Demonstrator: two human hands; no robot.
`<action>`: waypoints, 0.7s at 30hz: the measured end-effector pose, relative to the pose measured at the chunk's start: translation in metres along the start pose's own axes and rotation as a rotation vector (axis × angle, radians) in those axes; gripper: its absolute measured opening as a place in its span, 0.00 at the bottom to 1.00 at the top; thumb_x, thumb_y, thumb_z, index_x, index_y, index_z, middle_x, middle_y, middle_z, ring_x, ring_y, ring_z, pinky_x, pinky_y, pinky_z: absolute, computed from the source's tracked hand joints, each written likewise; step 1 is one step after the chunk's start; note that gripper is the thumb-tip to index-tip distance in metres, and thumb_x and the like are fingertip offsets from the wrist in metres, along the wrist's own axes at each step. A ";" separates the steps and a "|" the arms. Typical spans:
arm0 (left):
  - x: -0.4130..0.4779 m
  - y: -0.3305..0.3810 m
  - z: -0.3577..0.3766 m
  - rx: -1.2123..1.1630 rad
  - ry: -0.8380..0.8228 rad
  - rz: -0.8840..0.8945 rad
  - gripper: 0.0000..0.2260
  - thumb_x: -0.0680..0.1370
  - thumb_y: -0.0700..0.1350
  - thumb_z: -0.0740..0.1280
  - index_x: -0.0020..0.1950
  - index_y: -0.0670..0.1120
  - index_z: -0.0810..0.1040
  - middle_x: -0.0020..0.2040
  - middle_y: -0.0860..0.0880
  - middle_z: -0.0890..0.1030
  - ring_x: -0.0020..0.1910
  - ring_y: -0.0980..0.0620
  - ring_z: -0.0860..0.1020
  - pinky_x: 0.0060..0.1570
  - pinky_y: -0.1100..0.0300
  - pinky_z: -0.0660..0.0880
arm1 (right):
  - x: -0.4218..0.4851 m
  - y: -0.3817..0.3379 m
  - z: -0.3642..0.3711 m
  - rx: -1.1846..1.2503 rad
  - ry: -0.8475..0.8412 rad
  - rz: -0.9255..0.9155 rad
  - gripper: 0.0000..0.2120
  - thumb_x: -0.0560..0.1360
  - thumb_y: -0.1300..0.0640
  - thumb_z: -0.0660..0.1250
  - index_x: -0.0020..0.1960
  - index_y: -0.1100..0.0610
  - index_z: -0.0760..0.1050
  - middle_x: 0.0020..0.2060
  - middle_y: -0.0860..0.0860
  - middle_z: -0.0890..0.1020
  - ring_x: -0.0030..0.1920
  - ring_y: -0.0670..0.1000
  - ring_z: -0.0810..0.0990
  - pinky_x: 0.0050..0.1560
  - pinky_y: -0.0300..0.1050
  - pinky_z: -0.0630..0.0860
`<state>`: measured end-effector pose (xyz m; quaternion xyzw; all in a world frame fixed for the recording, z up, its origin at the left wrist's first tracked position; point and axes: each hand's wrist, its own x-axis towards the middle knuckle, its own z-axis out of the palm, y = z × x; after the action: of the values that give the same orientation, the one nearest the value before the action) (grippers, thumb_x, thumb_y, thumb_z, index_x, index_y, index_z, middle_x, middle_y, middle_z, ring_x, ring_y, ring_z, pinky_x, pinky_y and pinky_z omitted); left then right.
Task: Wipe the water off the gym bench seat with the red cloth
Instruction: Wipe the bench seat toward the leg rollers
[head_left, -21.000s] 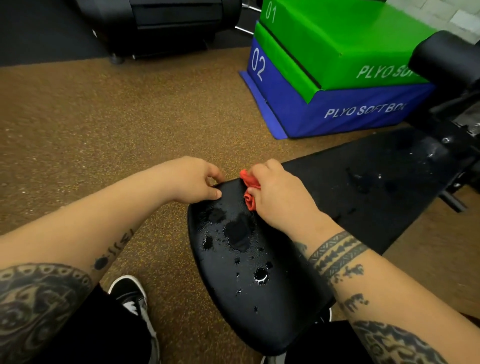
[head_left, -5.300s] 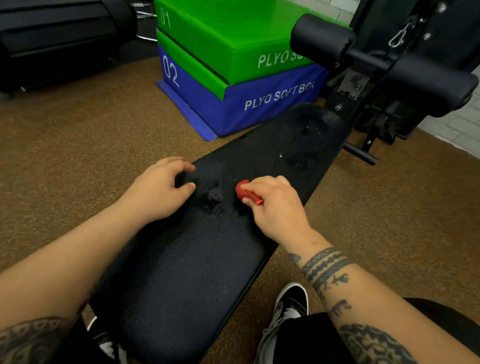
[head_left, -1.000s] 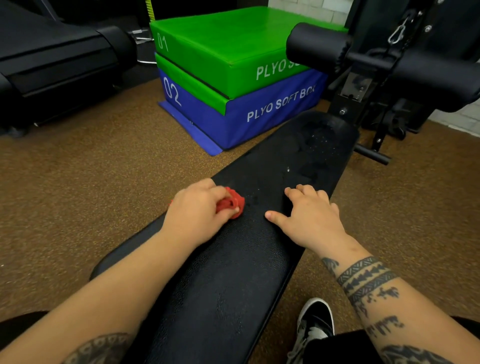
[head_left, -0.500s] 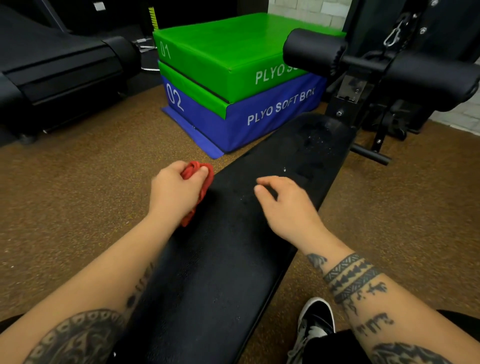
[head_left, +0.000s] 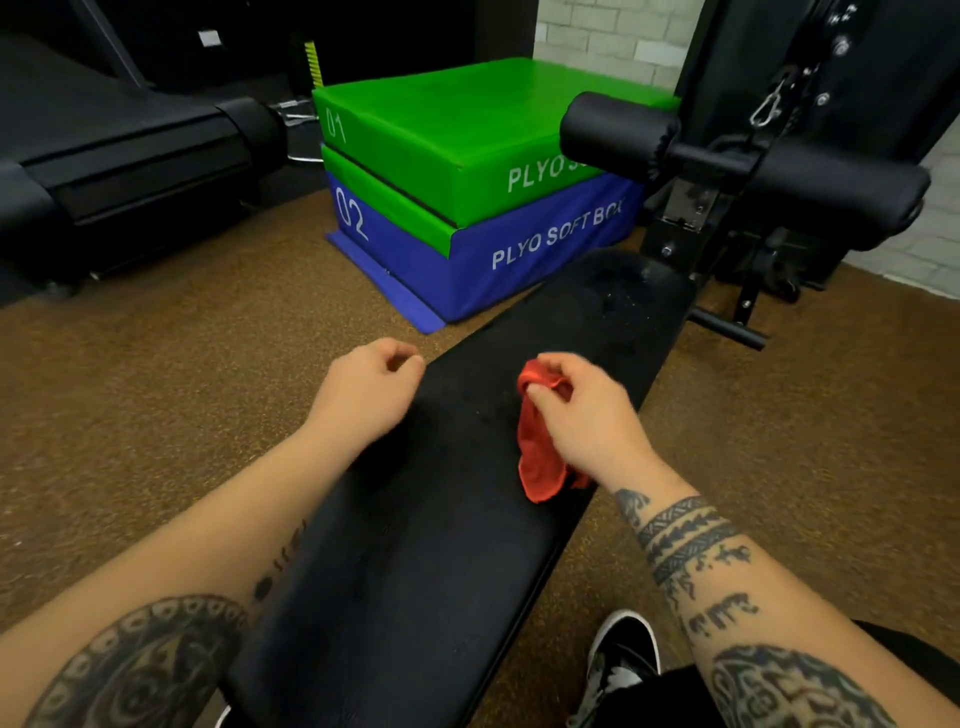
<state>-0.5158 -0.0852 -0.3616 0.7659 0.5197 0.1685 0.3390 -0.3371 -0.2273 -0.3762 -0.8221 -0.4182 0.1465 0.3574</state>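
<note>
The black padded gym bench seat (head_left: 415, 545) runs from my lap toward the upper right. My right hand (head_left: 587, 415) pinches the red cloth (head_left: 540, 457) by its top, and the cloth hangs down over the right half of the seat. My left hand (head_left: 369, 389) hovers at the seat's left edge with its fingers curled and nothing in it. Small water droplets (head_left: 618, 301) speckle the far end of the seat. The near part of the seat looks matt, with only faint marks.
A green soft box (head_left: 441, 140) sits on a blue one (head_left: 493, 254) just left of the bench's far end. Black foam leg rollers (head_left: 779, 171) and the frame stand beyond it. A treadmill (head_left: 119, 156) is far left. My shoe (head_left: 618, 665) rests on the brown floor.
The red cloth has passed from my left hand to my right hand and now hangs loose. My left hand has drawn back to the seat's left edge.
</note>
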 end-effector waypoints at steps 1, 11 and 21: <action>0.004 -0.012 0.000 0.090 -0.018 0.013 0.16 0.76 0.58 0.65 0.61 0.57 0.79 0.57 0.51 0.82 0.58 0.48 0.79 0.61 0.51 0.74 | -0.004 0.003 0.011 -0.082 -0.047 -0.030 0.18 0.76 0.50 0.69 0.66 0.49 0.76 0.59 0.52 0.79 0.61 0.54 0.78 0.63 0.44 0.71; 0.006 -0.046 0.019 0.194 -0.075 0.059 0.19 0.75 0.60 0.62 0.65 0.60 0.74 0.65 0.50 0.78 0.64 0.44 0.76 0.65 0.44 0.71 | 0.022 -0.002 0.052 -0.348 -0.012 -0.200 0.15 0.79 0.55 0.65 0.65 0.50 0.78 0.57 0.54 0.79 0.58 0.58 0.74 0.60 0.51 0.72; 0.005 -0.050 0.021 0.199 -0.050 0.067 0.19 0.76 0.61 0.63 0.67 0.61 0.73 0.67 0.52 0.77 0.65 0.44 0.76 0.63 0.45 0.73 | 0.021 -0.016 -0.007 -0.280 -0.709 -0.403 0.13 0.75 0.60 0.70 0.54 0.44 0.83 0.50 0.41 0.85 0.49 0.38 0.82 0.55 0.34 0.75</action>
<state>-0.5345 -0.0765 -0.4119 0.8167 0.4995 0.1082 0.2681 -0.3296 -0.2074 -0.3589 -0.6633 -0.6834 0.2890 0.0979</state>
